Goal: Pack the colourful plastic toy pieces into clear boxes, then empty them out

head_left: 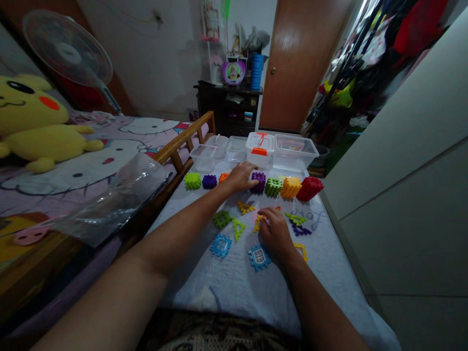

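My left hand (pixel 242 176) reaches into the row of stacked plastic pieces, its fingers apart, between an orange stack (pixel 223 178) and a purple stack (pixel 259 182). What lies under its palm is hidden. Lower right, my right hand (pixel 275 231) has its fingertips on a yellow piece (pixel 258 223). Loose on the cloth lie a yellow triangle (pixel 245 207), a lime triangle (pixel 238 228), a green square (pixel 222 219), two blue squares (pixel 221 245) and a dark purple triangle (pixel 300 229). Lime, green, yellow and red stacks (pixel 309 188) also stand in the row.
Clear plastic boxes (pixel 295 152) stand behind the row, one with orange clips. A wooden bed rail (pixel 183 139) and a clear bag (pixel 117 204) are on the left. A white cabinet (pixel 402 195) borders the right side.
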`<state>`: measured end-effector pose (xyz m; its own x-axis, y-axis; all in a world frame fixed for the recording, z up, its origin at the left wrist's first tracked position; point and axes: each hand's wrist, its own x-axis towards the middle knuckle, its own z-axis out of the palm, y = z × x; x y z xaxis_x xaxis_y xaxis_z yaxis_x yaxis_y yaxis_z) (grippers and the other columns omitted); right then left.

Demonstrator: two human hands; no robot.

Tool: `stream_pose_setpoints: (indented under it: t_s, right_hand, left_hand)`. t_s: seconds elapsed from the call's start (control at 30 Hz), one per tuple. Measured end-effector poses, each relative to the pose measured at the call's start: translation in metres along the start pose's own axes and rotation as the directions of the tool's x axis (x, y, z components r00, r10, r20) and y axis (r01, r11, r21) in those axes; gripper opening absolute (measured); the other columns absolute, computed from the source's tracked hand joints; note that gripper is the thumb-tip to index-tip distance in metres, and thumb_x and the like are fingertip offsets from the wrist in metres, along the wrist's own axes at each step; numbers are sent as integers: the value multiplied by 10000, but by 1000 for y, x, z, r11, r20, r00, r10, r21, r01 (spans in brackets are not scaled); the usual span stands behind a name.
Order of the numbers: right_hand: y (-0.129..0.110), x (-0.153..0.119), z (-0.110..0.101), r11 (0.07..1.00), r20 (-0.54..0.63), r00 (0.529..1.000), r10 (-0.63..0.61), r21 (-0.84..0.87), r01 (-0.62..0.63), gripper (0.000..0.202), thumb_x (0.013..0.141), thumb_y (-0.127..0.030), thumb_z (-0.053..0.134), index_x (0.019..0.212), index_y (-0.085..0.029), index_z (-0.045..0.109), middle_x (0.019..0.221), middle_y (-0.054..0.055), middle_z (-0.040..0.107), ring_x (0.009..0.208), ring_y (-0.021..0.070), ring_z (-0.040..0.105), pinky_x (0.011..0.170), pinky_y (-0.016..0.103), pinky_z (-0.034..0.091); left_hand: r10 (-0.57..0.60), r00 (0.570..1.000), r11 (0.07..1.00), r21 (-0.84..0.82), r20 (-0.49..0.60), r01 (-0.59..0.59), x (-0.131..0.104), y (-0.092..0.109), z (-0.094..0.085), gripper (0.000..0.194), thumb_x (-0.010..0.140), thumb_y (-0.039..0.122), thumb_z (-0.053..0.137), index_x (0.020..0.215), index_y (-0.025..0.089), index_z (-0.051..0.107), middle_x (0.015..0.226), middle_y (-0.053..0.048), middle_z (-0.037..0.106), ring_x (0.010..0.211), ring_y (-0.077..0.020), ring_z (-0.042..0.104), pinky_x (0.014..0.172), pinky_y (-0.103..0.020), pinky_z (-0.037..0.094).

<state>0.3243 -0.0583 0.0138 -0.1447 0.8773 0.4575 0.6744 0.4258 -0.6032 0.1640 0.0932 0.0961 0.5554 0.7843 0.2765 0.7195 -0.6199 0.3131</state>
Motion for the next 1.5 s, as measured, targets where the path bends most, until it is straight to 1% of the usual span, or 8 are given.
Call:
stream_pose_setpoints:
  t_s: [0.1,0.27,0.4,0.5,0.67,0.93,1.3,1.5]
  right_hand:
    - [1,2,-7,996,-110,990,94,17,-92,327,817,-62,441,1002,-184,681,1009,106,668,1001,253,596,925,410,473]
    - [10,5,-17,983,-227,957,181,30,-179,347,815,-84,422,1015,-200,681,1012,102,656,1011,260,592,928,426,474]
    - [18,5,-15,981,-131,977,168,-70,-178,290,827,-104,457,988,-186,683,989,107,671,969,263,598,905,423,474]
    - [23,2,-6,970,-53,991,127,-203,-135,253,837,-115,503,1001,-168,687,1066,142,670,1012,290,571,941,458,445]
    - [26,-2,3,953,-22,998,61,-296,-64,279,845,-103,526,1076,-154,675,1154,174,648,1076,307,536,986,490,406]
    - [7,2,-3,995,60,998,35,-90,-29,255,873,-110,480,1026,-171,675,1046,121,678,1008,252,605,936,395,475]
    - [3,0,2,998,80,997,22,-66,-17,234,887,-122,487,989,-169,692,997,118,674,959,247,617,890,379,490]
    - [3,1,1,997,92,996,16,-71,-9,229,890,-129,482,971,-159,694,994,127,673,950,251,619,884,383,492]
  left_hand:
    - [44,998,998,-31,-51,-46,-37,-5,-13,410,839,287,679,1228,178,609,1299,-110,633,1250,-272,546,1111,-428,387]
    - [9,1000,999,-46,26,-8,-118,-19,-24,337,885,292,621,1210,199,620,1302,-114,624,1253,-268,532,1114,-454,385]
    - [-67,995,998,-13,70,68,-170,-32,-15,312,900,276,564,1191,190,640,1311,-131,609,1261,-284,521,1118,-479,382]
    - [-165,985,986,18,55,164,-189,-40,-4,377,884,280,565,1236,155,622,1403,-168,542,1337,-317,455,1153,-502,344]
    - [-328,944,944,-13,43,329,-192,-43,8,470,887,266,513,1337,135,545,1407,-178,542,1338,-316,461,1151,-512,359]
    - [-212,974,973,-72,83,218,-188,-28,6,375,840,286,610,1203,192,632,1369,-130,568,1322,-305,464,1145,-481,366]
    - [-319,942,938,176,101,298,-174,-10,10,410,765,499,714,1050,208,661,1096,-120,628,1045,-331,538,928,-455,455]
    - [-384,915,915,182,125,360,-167,3,11,350,764,392,694,1037,184,625,1094,-135,628,1042,-332,554,906,-440,453]
